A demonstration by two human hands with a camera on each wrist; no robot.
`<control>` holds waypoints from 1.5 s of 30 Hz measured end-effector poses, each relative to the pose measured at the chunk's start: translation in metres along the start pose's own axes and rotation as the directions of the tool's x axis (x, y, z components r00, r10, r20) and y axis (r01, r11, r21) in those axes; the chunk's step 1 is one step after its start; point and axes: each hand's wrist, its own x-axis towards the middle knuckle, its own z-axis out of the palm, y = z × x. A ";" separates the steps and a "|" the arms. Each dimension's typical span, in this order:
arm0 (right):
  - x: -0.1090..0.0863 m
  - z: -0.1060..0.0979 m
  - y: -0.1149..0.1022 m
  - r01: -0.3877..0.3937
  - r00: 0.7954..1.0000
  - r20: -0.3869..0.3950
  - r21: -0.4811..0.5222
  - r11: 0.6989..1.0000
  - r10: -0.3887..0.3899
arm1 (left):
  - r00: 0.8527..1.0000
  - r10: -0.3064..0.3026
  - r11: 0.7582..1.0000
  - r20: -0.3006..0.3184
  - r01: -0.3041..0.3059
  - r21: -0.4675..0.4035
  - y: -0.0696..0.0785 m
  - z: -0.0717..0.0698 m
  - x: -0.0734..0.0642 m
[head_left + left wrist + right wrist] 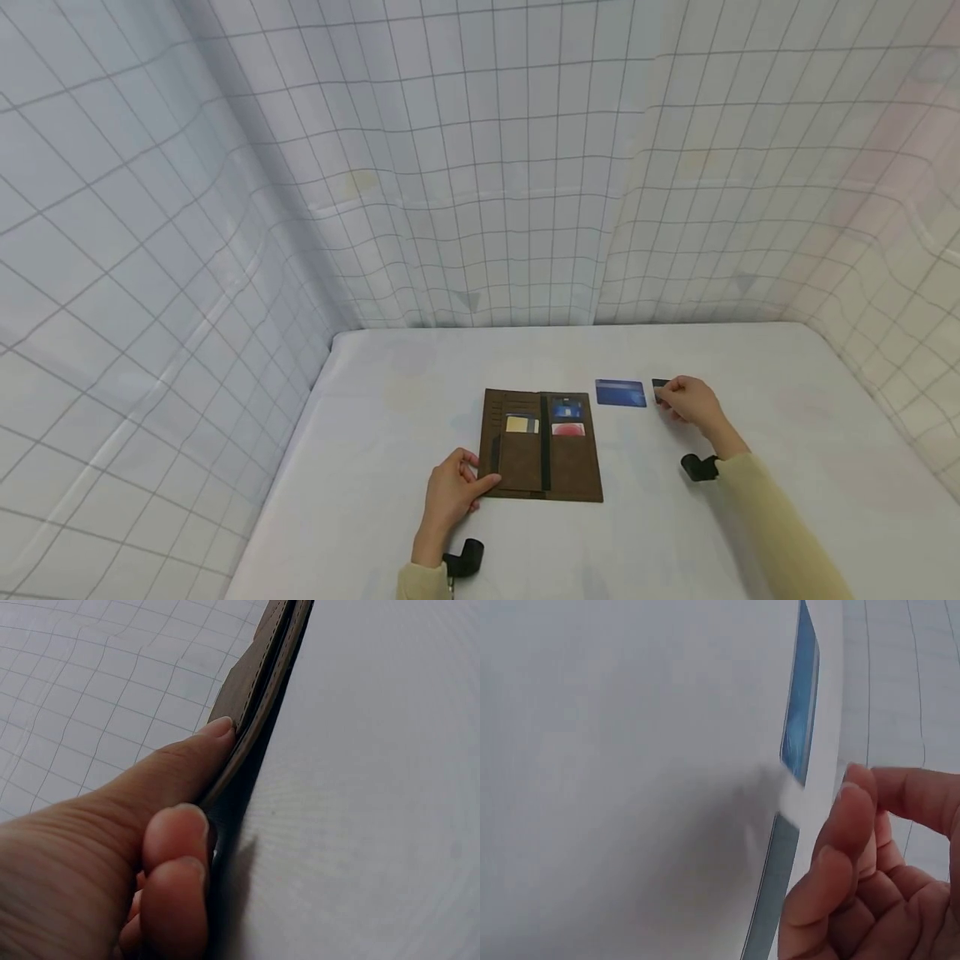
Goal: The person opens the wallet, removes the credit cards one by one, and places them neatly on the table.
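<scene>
Brown wallet (523, 458) lies open on the bench (360, 467), its eight-o'clock corner pinched by the left hand (452, 487); only the left wrist view reveals edge stitching (262, 671). At two o'clock lie a blue card (621, 393) and, partly hidden by the right hand (692, 402), a dark card (658, 384); whether that grip holds it, I cannot tell.

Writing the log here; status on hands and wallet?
Left hand pinches open wallet at its edge. Right hand at dark card, grip unclear. No obstruction visible.
</scene>
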 end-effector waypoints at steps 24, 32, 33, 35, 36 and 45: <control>-0.008 0.141 -0.090 0.369 0.899 0.279 -0.067 0.927 -0.338 | 1.000 -0.002 1.000 0.006 0.002 0.001 -0.001 0.000 0.001; -0.007 0.145 -0.098 0.308 0.926 0.258 -0.089 0.947 -0.277 | 1.000 0.006 1.000 0.000 -0.006 -0.006 0.000 -0.001 0.001; -0.007 0.145 -0.099 0.295 0.930 0.255 -0.094 0.951 -0.263 | 1.000 0.004 1.000 -0.001 -0.004 -0.007 0.000 -0.001 0.001; -0.008 0.146 -0.100 0.272 0.938 0.251 -0.096 0.958 -0.241 | 1.000 0.000 1.000 -0.002 0.000 -0.006 0.000 -0.001 0.001; -0.008 0.146 -0.100 0.255 0.942 0.250 -0.094 0.962 -0.225 | 1.000 -0.002 1.000 -0.002 0.002 -0.006 0.000 -0.001 0.001; -0.018 0.152 -0.105 0.139 0.963 0.226 0.044 0.989 -0.145 | 1.000 -0.003 1.000 -0.005 0.004 0.013 0.002 -0.002 0.000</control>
